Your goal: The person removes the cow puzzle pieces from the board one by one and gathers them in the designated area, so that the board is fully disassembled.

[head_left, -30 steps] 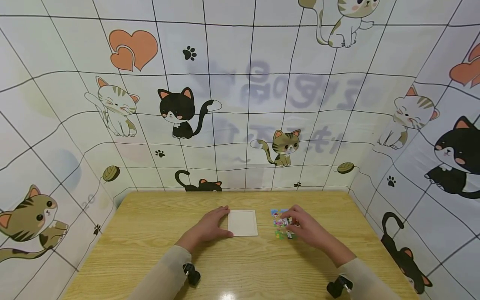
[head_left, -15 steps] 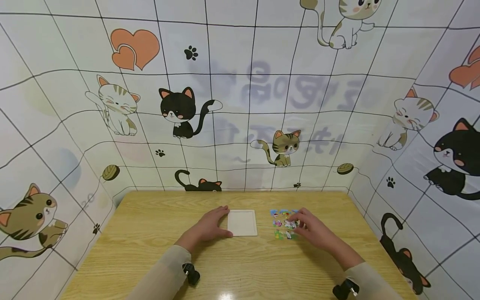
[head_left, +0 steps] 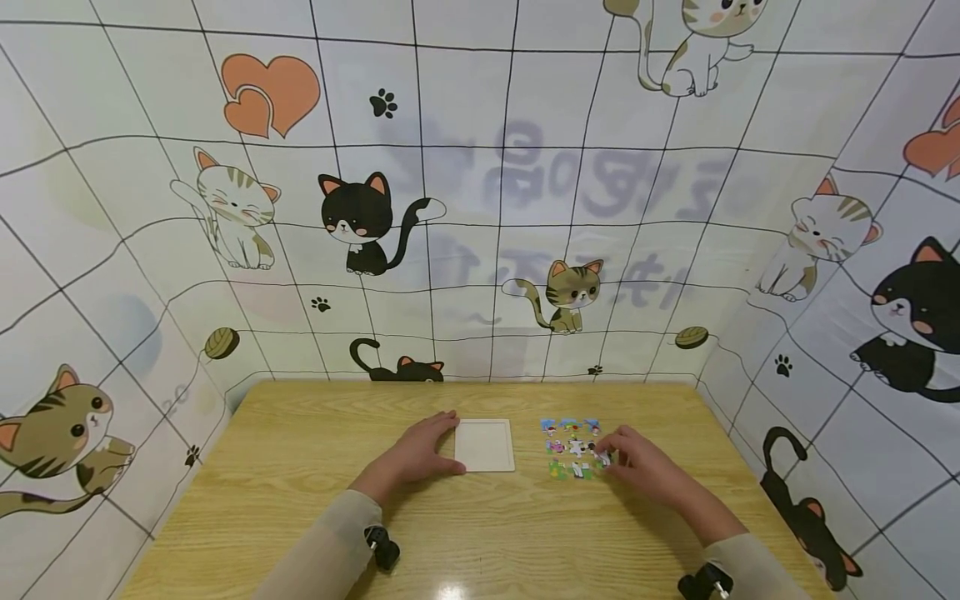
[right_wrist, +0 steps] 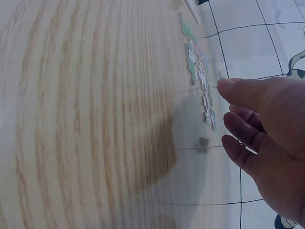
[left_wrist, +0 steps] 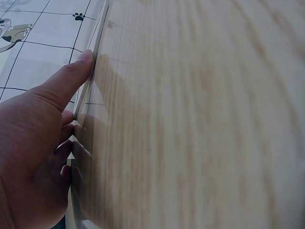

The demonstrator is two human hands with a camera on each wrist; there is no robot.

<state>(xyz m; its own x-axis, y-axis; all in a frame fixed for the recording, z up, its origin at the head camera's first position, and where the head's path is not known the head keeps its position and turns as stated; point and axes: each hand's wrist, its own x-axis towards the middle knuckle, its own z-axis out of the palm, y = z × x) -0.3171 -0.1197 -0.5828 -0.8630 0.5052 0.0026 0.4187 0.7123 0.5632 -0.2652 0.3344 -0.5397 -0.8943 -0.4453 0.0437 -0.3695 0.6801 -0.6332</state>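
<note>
A square, pale puzzle tray (head_left: 484,446) with a raised rim lies flat near the middle of the table. My left hand (head_left: 414,454) rests at its left side, thumb at the near corner and fingertips at the far corner. In the left wrist view, the left hand (left_wrist: 40,138) has its thumb stretched out low along the tabletop. Colourful jigsaw pieces (head_left: 576,448) lie in loose rows right of the tray. At their right edge is my right hand (head_left: 645,467), fingertips over an end piece (head_left: 603,458). In the right wrist view, the right hand (right_wrist: 267,129) has loosely bent fingers, thumb apart from them.
The wooden table (head_left: 300,417) carries the tray and pieces. Behind it and along both sides hangs a white cloth (head_left: 465,208) printed with cats and grid lines. A small black camera (head_left: 382,547) is strapped to the left wrist, another camera (head_left: 705,581) to the right.
My right hand has moved rightward and slightly nearer across the puzzle pieces, uncovering the middle and far rows. The left hand and tray have stayed in place.
</note>
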